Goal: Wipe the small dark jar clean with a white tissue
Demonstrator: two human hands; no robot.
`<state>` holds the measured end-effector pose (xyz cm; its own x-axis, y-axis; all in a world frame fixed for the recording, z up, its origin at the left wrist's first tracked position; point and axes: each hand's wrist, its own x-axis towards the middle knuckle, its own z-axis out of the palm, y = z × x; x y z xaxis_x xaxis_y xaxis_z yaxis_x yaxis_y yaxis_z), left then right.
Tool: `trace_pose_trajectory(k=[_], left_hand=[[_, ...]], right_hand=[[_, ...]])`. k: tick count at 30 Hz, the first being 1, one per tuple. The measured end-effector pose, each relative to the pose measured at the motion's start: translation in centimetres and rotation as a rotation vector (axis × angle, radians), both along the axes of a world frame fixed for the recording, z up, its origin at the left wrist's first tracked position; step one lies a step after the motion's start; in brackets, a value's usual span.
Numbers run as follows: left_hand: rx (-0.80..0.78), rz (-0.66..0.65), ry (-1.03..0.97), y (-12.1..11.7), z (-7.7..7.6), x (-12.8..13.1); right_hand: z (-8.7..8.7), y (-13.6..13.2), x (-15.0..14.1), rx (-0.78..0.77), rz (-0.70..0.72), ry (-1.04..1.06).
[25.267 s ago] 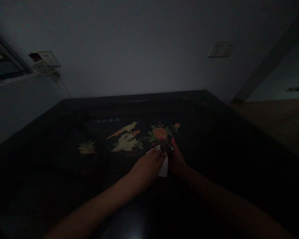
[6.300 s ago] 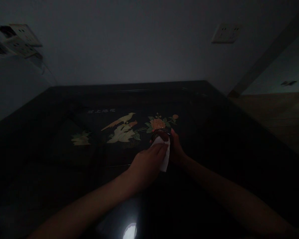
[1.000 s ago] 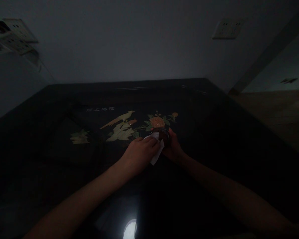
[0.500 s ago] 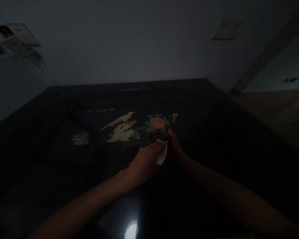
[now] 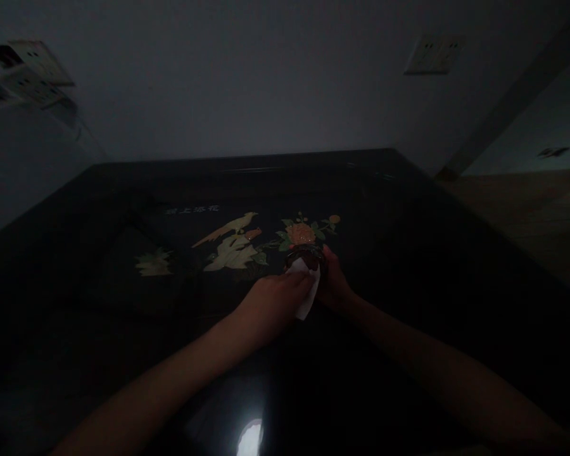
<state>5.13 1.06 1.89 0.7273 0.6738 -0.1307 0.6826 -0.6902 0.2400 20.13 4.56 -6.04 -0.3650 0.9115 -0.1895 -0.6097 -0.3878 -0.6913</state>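
The room is very dim. My left hand (image 5: 272, 303) is closed on a white tissue (image 5: 306, 296) and presses it against a small dark round object (image 5: 306, 255) with a shiny rim. My right hand (image 5: 333, 284) is wrapped round that object from the right and holds it just above the black lacquered table (image 5: 432, 253). Both hands meet near the table's middle, right in front of the orange flower inlay (image 5: 300, 233). What the round object is cannot be made out.
The tabletop carries a bird inlay (image 5: 230, 244) and a line of pale characters (image 5: 192, 209). Wall sockets sit at upper right (image 5: 432, 56) and upper left (image 5: 26, 71). Wooden floor (image 5: 527, 215) lies right of the table. A light reflection (image 5: 249, 437) glints near the front edge.
My left hand with the tissue has shifted a little over the round object, rubbing back and forth. My right hand has kept its hold in nearly the same place.
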Motion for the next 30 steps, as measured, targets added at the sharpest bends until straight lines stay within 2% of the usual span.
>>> trace_pose_trajectory(k=[6, 12, 17, 21, 26, 30], left_hand=[[0.223, -0.072, 0.123, 0.3, 0.1, -0.4], [0.274, -0.088, 0.132, 0.6, 0.3, -0.5], [0.150, -0.084, 0.092, 0.6, 0.5, -0.3], [0.023, -0.059, -0.045, 0.5, 0.0, -0.2], [-0.215, 0.101, -0.261, 0.3, -0.4, 0.2], [-0.413, 0.219, -0.576, 0.2, -0.6, 0.8]], right_hand=[[-0.1, 0.0, 0.0, -0.005, -0.012, 0.022], [-0.9, 0.3, -0.1, -0.010, -0.022, 0.034], [-1.0, 0.3, -0.1, 0.006, -0.002, 0.014], [-0.3, 0.1, 0.0, -0.002, 0.002, -0.008], [-0.1, 0.1, -0.1, 0.018, -0.023, -0.028], [0.0, -0.1, 0.0, 0.034, -0.005, -0.046]])
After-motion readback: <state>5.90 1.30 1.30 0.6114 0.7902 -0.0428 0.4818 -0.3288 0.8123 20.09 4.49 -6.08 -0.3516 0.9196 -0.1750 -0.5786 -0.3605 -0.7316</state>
